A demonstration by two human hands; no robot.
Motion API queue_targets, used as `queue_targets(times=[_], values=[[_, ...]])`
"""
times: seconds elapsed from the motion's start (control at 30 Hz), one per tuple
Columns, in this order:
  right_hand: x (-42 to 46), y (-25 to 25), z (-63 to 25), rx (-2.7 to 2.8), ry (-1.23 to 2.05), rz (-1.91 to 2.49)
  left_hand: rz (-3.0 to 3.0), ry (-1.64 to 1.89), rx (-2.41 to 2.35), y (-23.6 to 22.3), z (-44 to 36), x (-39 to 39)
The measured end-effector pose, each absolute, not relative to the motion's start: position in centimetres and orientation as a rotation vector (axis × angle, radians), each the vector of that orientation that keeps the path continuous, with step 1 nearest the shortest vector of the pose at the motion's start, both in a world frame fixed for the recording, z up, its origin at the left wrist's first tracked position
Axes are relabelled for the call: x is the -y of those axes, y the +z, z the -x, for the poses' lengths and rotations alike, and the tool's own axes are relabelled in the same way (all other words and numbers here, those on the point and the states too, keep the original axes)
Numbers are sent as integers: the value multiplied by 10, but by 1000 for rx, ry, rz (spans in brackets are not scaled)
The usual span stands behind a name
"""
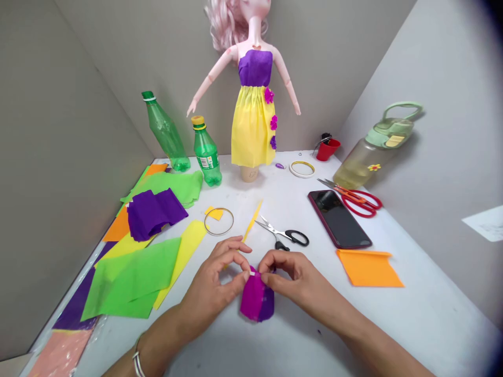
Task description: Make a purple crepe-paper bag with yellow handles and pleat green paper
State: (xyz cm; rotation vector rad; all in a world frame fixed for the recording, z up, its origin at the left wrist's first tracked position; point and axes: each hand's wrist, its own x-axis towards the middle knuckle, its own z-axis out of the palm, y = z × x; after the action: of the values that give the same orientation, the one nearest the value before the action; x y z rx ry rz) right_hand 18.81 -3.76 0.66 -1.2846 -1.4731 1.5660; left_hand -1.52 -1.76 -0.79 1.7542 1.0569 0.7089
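Note:
Between my two hands is a small piece (pixel 257 298) in magenta and dark purple, rounded at its lower end. Thumb and forefinger of my left hand (pixel 228 269) pinch its top left, where a small white strip (pixel 252 273) shows. My right hand (pixel 288 272) pinches the top right edge of the same piece. Just beyond my fingers lie black-handled scissors (pixel 281 232) with their blades partly apart. A thin yellow strip (pixel 252 221) runs away from my left fingertips. Behind stands a doll (pixel 253 125) in a purple top and yellow skirt with small flowers down one side.
Green, purple, yellow and orange sheets (pixel 129 277) cover the left side. Two green bottles (pixel 208 157) stand behind them. A gold bangle (pixel 219 221) lies mid-table. On the right are a phone (pixel 340 220), red-handled scissors (pixel 359 201), an orange sheet (pixel 369 269) and a water bottle (pixel 365 157).

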Motion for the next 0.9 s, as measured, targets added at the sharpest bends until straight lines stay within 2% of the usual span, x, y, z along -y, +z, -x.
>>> queue_targets(times=[0.3,0.5,0.67,0.9], values=[[34,1,-191,1348,1791,1186,-1873,667,-1114,3,32,1],[36,-3,-190,1402,1832,1152,-1583,453,-993,9,31,7],[36,0,-190,1481,1802,1187,-1487,272,-929,8,24,11],[38,0,-196,1718,1702,1316,-1660,172,-1050,2,25,10]])
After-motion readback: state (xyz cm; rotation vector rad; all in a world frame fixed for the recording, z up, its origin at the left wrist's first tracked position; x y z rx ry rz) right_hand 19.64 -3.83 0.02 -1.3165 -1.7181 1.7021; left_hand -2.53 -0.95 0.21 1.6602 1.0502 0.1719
